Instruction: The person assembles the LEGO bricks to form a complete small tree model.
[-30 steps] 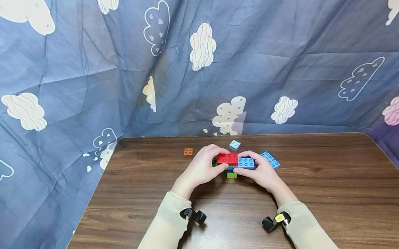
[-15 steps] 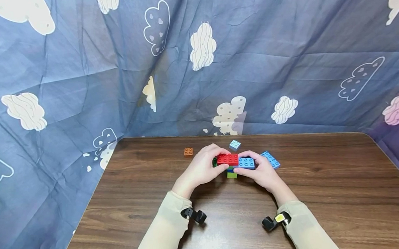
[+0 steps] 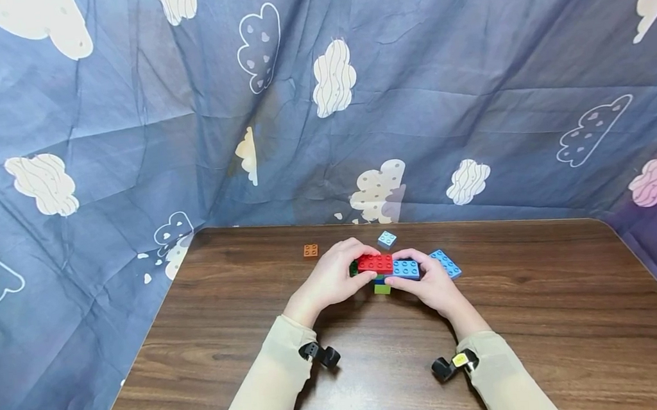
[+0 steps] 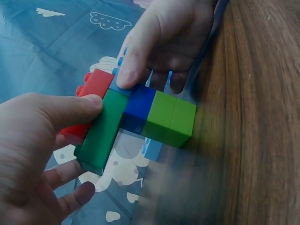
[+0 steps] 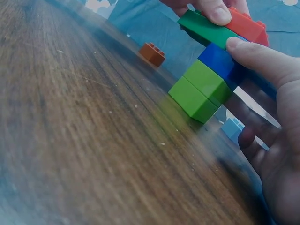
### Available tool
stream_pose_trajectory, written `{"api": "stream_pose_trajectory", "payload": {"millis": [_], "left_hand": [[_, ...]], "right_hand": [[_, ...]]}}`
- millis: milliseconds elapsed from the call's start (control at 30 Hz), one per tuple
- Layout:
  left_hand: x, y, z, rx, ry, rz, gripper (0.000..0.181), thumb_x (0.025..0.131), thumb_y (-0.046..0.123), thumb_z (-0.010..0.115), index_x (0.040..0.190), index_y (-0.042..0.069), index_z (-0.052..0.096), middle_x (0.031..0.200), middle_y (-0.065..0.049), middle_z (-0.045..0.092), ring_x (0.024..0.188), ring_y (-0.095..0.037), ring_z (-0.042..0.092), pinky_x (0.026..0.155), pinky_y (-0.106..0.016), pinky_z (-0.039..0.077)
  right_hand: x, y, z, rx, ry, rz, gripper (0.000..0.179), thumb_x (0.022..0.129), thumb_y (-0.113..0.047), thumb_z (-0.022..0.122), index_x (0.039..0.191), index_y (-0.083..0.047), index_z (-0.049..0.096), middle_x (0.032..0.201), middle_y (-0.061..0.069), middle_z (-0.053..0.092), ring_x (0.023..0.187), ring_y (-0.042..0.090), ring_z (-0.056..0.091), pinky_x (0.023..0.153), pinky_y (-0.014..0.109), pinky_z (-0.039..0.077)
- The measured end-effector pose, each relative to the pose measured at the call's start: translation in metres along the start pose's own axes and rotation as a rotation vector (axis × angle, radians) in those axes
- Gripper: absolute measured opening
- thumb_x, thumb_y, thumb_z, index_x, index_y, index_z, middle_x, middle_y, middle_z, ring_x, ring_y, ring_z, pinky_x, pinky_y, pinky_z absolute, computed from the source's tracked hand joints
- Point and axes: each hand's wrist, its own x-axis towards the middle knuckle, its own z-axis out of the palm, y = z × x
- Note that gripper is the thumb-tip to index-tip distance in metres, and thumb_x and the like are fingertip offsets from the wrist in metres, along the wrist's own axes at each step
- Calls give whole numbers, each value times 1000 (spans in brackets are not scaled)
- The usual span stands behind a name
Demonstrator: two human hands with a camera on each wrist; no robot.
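Observation:
Between the hands stands a tower of toy building bricks: two lime green bricks (image 5: 199, 93) at the bottom, a dark blue brick (image 5: 222, 63) over them, then a green brick (image 4: 104, 131) and a lighter blue brick (image 3: 405, 268) side by side. A red brick (image 3: 375, 264) bridges the top. My left hand (image 3: 340, 273) pinches the red brick from its left end, thumb at the seam with the green one. My right hand (image 3: 429, 277) grips the lighter blue brick between thumb and fingers, its thumb tip close to the green brick.
On the brown wooden table (image 3: 230, 354), an orange brick (image 3: 310, 250) lies to the back left. A pale blue brick (image 3: 387, 239) sits behind the tower, and another blue brick (image 3: 446, 263) lies right beside my right hand. A blue cloud-print cloth (image 3: 301, 149) hangs behind.

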Motion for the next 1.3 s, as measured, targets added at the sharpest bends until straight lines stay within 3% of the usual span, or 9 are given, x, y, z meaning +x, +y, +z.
{"api": "stream_pose_trajectory", "payload": {"millis": [200,367,667,1033,1300], "left_hand": [[1,-1,1,-59,1,-15,34,100,24,84,131,14,74,123,0,69,115,-18,63,103,-37,51],[0,-4,1,-95,7,-47,40,98,24,85,135,13,73,128,-2,71,116,-19,64,104,-38,53],[-1,-6,0,-100,30,-16,32,97,24,87,124,13,76,120,-1,72,110,-16,66,101,-35,54],[0,-7,4,-136,58,-10,28,96,22,88,120,14,78,112,3,72,100,-12,64,91,-30,54],[-1,-10,5,-166,63,-31,30,95,24,88,122,15,78,110,5,72,94,-12,62,82,-28,53]], "right_hand": [[1,0,2,37,9,-65,40,99,-21,85,135,-18,69,134,5,70,127,22,58,110,51,41],[2,0,4,40,18,-86,36,101,-20,81,135,-18,70,133,3,71,125,16,61,107,45,46],[2,-2,6,68,7,-99,33,105,-20,76,138,-17,70,132,5,72,126,18,61,111,57,41],[2,-4,3,-3,16,-160,28,103,-15,78,131,-17,72,129,2,75,118,15,65,103,34,49],[2,-5,4,-5,21,-139,27,104,-16,78,130,-17,73,127,3,75,117,17,65,103,37,50]]}}
